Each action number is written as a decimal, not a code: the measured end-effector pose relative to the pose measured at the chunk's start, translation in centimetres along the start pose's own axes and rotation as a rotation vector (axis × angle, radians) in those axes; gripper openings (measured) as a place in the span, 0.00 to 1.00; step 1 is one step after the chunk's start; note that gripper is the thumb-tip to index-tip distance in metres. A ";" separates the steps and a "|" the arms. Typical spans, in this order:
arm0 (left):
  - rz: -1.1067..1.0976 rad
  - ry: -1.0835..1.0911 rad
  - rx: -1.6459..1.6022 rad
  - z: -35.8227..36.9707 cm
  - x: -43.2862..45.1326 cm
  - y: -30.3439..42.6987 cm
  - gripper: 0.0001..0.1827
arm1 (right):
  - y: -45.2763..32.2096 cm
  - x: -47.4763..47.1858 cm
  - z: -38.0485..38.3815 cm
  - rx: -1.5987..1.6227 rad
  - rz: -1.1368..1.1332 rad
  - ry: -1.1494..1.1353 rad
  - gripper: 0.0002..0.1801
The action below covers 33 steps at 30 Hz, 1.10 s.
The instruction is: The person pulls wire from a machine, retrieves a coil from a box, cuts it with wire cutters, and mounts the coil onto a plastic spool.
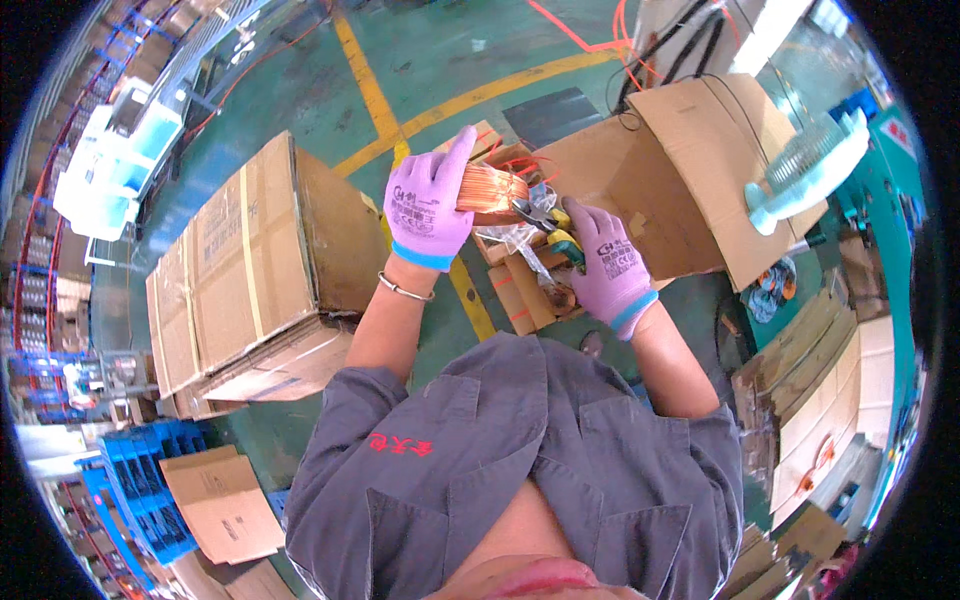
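Note:
In a purple glove, my left hand point(433, 196) grips a bundle of copper wire point(491, 189) by its left side. My right hand point(611, 262), gloved alike, is closed around the yellow-and-green handles of a pair of cutting pliers point(564, 238). The dark jaws of the pliers are at the bundle's right end; whether they touch the wire I cannot tell. Under both hands lies a cardboard box point(517, 296) with red straps, partly hidden. Clear plastic film point(517, 240) and more copper-coloured material point(559, 294) show in it.
A large taped carton point(232, 247) stands to the left. An open carton point(637, 187) is at the right, with a pale green fan point(810, 161) by its flap. Stacked flat cardboard point(799, 375) lies lower right, blue plastic pallets point(146, 472) lower left. Yellow lines point(364, 75) mark the green floor.

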State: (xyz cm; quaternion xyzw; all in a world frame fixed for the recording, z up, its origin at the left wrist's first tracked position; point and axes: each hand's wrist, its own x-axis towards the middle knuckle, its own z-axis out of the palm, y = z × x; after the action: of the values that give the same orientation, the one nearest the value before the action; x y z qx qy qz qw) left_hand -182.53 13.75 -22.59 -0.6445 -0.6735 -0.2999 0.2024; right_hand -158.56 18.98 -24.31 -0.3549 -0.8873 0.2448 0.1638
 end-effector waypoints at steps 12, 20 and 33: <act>0.362 -0.187 0.190 3.9 2.2 4.2 0.42 | 4.2 -3.3 -0.6 -0.191 0.203 -0.079 0.30; 0.190 -0.053 -0.165 3.8 2.7 5.4 0.44 | 8.7 -5.6 0.4 0.219 0.054 0.091 0.29; 1.039 0.215 -0.239 -0.4 1.6 9.9 0.19 | 0.4 -4.7 2.3 2.509 0.449 -0.017 0.41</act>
State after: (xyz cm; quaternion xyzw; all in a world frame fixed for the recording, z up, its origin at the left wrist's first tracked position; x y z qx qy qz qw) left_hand -172.95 14.53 -19.82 -0.8767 -0.2031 -0.2991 0.3172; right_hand -156.13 15.11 -27.01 -0.0973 0.0302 0.9366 0.3352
